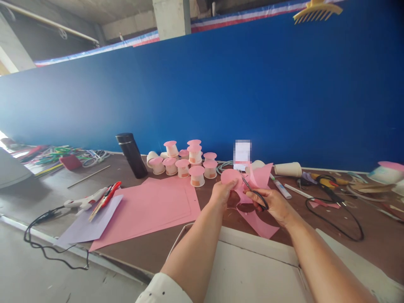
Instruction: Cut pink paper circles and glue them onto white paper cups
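Pinched in my left hand (223,191) is a piece of pink paper with a rounded edge (229,176). My right hand (274,204) grips dark-handled scissors (260,200), whose blades point up and left against the paper. A curled pink strip (262,176) stands up beside the blades. Below the hands lies a pink offcut (260,225) with a curved edge. Left of my hands, several paper cups with pink round tops (197,173) are grouped and partly stacked by the blue wall.
Large pink sheets (164,206) and a lilac sheet (94,223) cover the table's left part, near a glue gun (86,201) and a red cutter (110,193). A black bottle (132,155) stands behind. Rightward lie a paper cup (288,169), a glue stick (282,188) and a black cable (334,219).
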Motion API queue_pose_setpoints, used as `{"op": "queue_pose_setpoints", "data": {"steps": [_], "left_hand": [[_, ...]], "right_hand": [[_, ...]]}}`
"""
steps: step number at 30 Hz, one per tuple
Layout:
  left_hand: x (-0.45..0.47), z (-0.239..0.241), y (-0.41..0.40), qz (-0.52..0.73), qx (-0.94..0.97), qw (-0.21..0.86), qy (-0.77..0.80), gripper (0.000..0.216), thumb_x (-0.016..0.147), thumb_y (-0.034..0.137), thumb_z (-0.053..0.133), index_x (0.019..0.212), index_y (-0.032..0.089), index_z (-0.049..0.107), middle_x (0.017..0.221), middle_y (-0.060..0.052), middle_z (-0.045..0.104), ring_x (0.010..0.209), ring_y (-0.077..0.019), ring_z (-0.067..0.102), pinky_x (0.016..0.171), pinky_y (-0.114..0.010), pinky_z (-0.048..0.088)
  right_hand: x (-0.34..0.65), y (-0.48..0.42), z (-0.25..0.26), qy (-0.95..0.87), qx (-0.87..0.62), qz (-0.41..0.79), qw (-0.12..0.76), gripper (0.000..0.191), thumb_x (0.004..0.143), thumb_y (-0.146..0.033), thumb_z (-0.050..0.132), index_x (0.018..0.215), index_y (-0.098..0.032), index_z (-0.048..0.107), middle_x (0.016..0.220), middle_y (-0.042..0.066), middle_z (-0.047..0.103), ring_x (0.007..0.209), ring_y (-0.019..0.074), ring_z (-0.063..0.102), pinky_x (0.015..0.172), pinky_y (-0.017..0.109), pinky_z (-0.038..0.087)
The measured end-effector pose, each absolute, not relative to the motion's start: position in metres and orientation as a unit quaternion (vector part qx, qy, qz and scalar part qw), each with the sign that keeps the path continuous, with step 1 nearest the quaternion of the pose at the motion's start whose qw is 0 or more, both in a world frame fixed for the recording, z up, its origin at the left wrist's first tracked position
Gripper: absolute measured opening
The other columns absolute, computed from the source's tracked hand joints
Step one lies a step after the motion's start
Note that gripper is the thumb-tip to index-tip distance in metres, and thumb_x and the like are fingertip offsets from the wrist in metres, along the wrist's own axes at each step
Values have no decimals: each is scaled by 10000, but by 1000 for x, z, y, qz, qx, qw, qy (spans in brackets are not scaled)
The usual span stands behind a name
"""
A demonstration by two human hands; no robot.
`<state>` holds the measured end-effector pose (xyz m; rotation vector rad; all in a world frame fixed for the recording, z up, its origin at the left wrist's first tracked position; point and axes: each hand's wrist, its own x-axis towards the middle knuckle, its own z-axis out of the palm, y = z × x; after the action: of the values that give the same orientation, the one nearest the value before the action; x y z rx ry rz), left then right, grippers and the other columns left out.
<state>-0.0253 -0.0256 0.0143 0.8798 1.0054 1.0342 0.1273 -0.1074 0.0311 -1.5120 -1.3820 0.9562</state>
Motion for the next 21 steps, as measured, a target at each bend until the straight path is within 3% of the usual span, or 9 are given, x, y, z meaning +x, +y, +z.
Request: {"op": "queue_pose_setpoints", "data": {"steps": [6,14,21], "left_hand": [[-25,10,-22,464,379,682,419,371,622,341,830,855,87,692,631,-30,583,532,-101,455,509,-240,372],[-22,5,-17,472,359,688,418,336,632,360,828,734,124,612,515,37,451,443,-67,366,438,-220,258],[-18,12,-22,494,275,721,402,288,671,273,822,745,130,583,569,33,469,460,-50,378,431,-189,278]], "right_hand": [[127,-106,29,-536,-610,393,432,426,732,-570,739,836,-157,739,522,-10,545,549,135,469,541,279,326],[125,-107,32,-531,-609,394,439,442,723,-554,750,897,-148,756,516,-13,530,544,138,463,540,283,335],[117,-107,37,-507,-607,414,451,548,645,-602,775,913,-124,763,523,-24,526,516,122,445,535,285,340]]}}
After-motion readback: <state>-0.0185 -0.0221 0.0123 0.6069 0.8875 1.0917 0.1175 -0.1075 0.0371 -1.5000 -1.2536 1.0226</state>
